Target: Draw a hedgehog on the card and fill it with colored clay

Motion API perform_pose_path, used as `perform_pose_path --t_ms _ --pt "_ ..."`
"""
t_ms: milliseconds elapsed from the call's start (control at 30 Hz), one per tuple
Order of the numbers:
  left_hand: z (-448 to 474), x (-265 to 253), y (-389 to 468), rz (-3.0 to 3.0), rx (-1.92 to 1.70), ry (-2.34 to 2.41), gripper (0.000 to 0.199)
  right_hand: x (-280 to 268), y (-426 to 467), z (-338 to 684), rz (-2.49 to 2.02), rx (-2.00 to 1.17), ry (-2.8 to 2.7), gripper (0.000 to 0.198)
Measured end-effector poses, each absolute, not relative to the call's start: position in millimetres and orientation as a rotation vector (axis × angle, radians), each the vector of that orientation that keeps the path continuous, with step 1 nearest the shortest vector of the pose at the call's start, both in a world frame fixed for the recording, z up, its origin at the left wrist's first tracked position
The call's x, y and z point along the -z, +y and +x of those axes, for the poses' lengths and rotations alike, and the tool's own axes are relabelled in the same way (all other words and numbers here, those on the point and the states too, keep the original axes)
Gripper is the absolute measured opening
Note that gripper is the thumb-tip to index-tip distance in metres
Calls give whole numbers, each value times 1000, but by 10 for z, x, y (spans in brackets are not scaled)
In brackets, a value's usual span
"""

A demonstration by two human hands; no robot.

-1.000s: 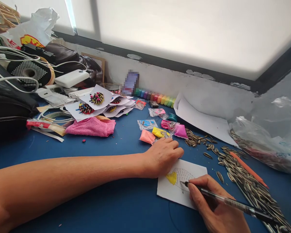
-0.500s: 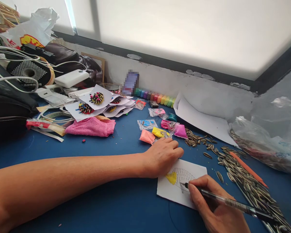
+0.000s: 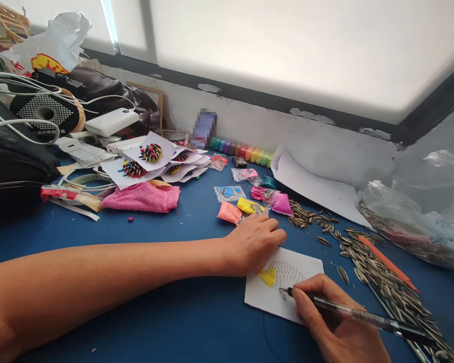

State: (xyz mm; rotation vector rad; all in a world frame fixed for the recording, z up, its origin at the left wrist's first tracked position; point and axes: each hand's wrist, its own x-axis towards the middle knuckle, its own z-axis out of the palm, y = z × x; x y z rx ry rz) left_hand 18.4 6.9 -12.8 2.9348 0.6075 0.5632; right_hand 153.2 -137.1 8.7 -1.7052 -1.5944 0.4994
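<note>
A white paper card lies on the blue table, bearing a pencil-like outline drawing filled with small marks. A yellow patch covers its left part. My right hand pinches a black pen, its tip touching the card at the lower edge of the drawing. My left hand rests over the card's upper left corner with the fingers curled; their inner side and the thumb are hidden. Small packets of coloured clay, among them an orange one and a yellow one, lie just beyond it.
Striped sunflower seeds spread along the right, with an orange stick among them. Behind stand a phone and a row of coloured clay. Decorated cards, a pink cloth and bags with cables fill the left.
The pen tip has shifted slightly down and left across the card, and my right hand moved a little with it. My left hand has stayed in place.
</note>
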Motion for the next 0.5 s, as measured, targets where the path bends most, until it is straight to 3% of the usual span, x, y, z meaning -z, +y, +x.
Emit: perform_pose_path --t_ms 500 --pt "181 122 70 2928 -557 611 12 -123 -1376 1589 -1792 -373 -1592 29"
